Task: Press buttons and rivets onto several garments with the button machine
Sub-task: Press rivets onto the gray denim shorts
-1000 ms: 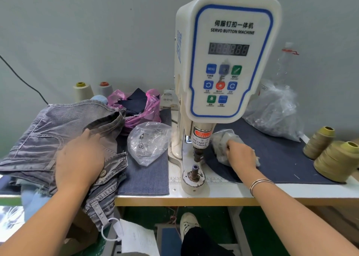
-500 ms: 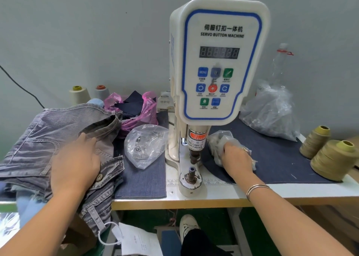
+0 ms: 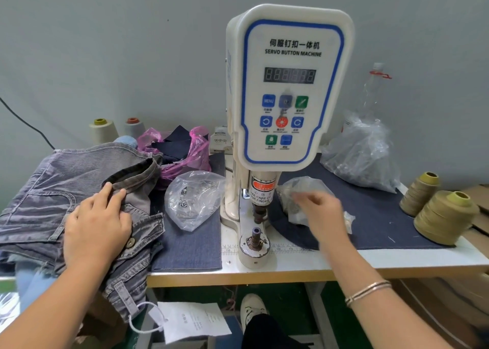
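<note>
The white servo button machine stands mid-table, its lower die bare. A grey denim garment lies in a heap at the left, with a metal button on its waistband. My left hand rests flat on that garment, just beside the button. My right hand is blurred, right of the die, at a small clear bag of fasteners; whether its fingers hold anything is unclear. A second clear bag of metal parts lies left of the machine.
Two olive thread cones stand at the right edge, behind them a large crumpled plastic bag. A pink bag with dark cloth and two pale cones sit at the back left. Blue denim mats cover the table.
My right hand has lifted off the small bag and drawn slightly right, now blurred. My left hand has slid a little forward on the grey garment. The camera has tilted down.
</note>
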